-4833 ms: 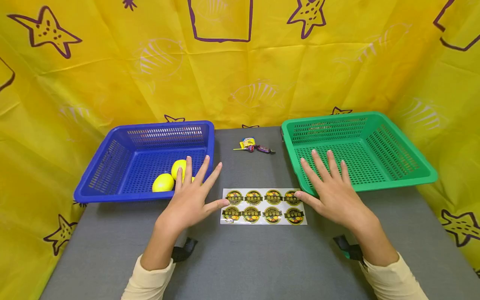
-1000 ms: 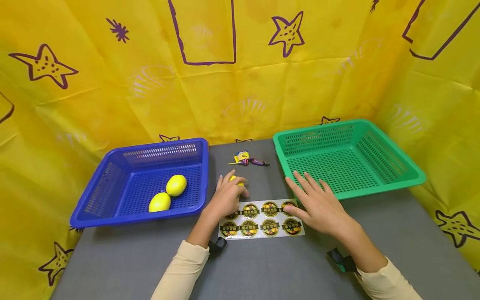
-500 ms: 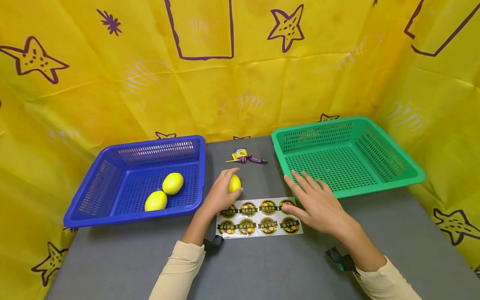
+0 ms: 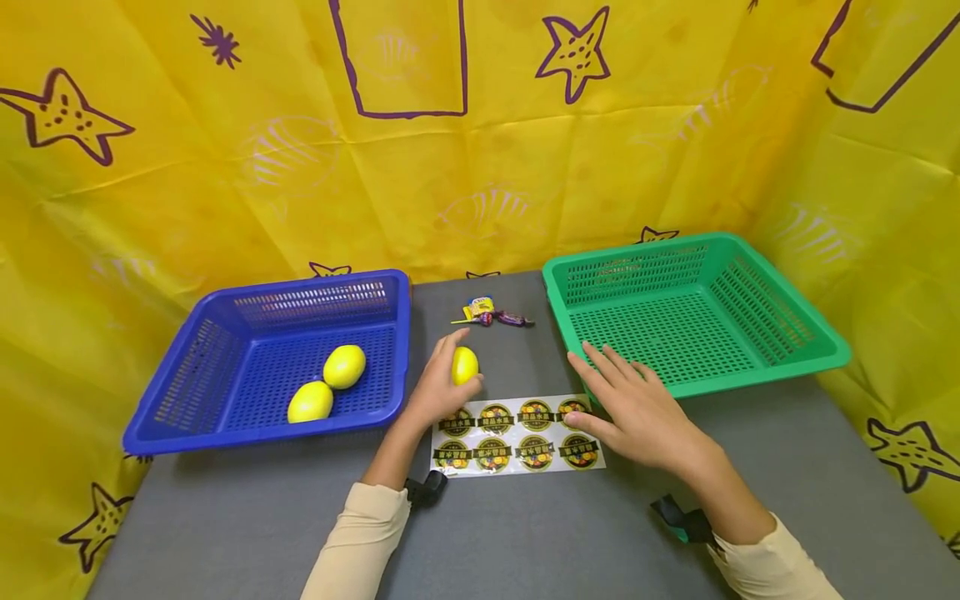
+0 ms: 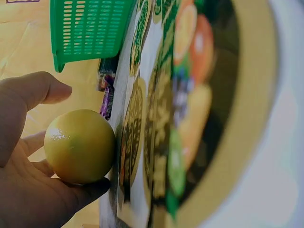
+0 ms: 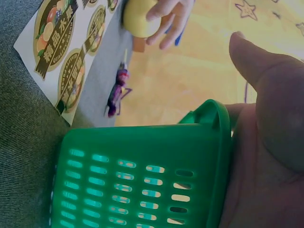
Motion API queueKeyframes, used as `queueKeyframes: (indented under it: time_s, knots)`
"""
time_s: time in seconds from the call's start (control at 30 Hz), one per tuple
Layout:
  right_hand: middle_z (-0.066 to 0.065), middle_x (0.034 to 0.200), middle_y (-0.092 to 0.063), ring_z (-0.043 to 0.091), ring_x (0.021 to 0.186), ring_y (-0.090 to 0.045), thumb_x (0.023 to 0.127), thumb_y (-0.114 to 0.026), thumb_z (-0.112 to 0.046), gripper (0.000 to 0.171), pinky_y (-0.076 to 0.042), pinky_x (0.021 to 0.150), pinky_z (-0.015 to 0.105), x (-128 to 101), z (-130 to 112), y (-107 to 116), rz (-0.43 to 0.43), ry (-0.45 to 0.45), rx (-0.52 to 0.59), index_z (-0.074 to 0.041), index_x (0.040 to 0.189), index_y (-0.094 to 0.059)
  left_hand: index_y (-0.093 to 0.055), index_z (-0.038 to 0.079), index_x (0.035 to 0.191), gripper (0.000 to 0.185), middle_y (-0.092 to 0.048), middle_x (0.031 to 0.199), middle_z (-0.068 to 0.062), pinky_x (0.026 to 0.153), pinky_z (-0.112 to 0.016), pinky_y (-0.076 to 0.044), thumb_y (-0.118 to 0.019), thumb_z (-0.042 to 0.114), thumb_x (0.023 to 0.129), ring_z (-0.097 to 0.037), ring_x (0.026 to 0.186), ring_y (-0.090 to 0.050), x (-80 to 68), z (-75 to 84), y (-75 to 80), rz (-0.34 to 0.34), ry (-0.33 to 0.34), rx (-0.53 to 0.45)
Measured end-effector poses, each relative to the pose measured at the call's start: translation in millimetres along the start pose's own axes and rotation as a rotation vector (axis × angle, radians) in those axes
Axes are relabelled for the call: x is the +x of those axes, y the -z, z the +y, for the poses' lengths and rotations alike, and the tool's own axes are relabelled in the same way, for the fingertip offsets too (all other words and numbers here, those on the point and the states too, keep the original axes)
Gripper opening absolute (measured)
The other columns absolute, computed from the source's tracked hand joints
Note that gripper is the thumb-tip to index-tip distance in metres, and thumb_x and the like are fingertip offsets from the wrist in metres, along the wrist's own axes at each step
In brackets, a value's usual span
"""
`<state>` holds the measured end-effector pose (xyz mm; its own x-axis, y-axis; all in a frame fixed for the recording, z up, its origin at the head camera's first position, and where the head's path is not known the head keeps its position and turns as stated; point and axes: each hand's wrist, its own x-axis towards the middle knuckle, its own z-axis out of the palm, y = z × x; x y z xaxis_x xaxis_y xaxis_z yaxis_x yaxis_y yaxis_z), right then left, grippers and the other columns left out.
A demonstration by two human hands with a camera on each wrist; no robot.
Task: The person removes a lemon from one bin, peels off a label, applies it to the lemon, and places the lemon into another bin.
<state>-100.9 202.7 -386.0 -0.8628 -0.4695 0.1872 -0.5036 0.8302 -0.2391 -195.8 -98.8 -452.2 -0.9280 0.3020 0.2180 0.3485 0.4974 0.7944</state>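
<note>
The left hand (image 4: 435, 392) cups a lemon (image 4: 464, 365) at the sticker sheet's (image 4: 517, 433) far left corner; smooth, firm, light, best gripped round its middle. The right hand (image 4: 637, 412) rests flat, fingers straight.

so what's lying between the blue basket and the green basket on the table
In the head view: wrapped candies at the back, the left hand holding a yellow lemon, and a sheet of round stickers nearest.

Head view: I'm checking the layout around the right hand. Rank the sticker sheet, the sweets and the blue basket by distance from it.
From the right hand:
1. Sticker sheet, touching its thumb side.
2. Sweets, behind, mid-table.
3. Blue basket, far left.
</note>
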Motion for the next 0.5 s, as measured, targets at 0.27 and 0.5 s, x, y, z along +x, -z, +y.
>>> queueKeyframes:
  time_s: [0.27,0.5]
  knots:
    - [0.014,0.164,-0.019,0.041,0.149,-0.015,0.097,-0.060,-0.051,0.079,-0.020,0.111,0.066,-1,1,2,-0.014,-0.007,0.038,-0.011,0.159,-0.029,-0.037,0.005,0.151,0.083,-0.036,0.150,-0.021,0.093,-0.047,-0.046,-0.077,0.012,0.079,-0.035,0.119,-0.051,-3.3,-1.0,2.0,0.036,0.024,0.018]
    - [0.020,0.161,-0.026,0.039,0.149,-0.015,0.099,-0.062,-0.042,0.066,-0.023,0.115,0.058,1,-22,-7,0.153,0.246,0.031,-0.004,0.150,-0.044,-0.027,0.008,0.156,0.096,-0.020,0.158,-0.024,0.110,-0.061,-0.030,-0.082,0.018,0.078,-0.045,0.142,-0.025,-12.5,3.9,2.3,0.031,0.071,0.077]
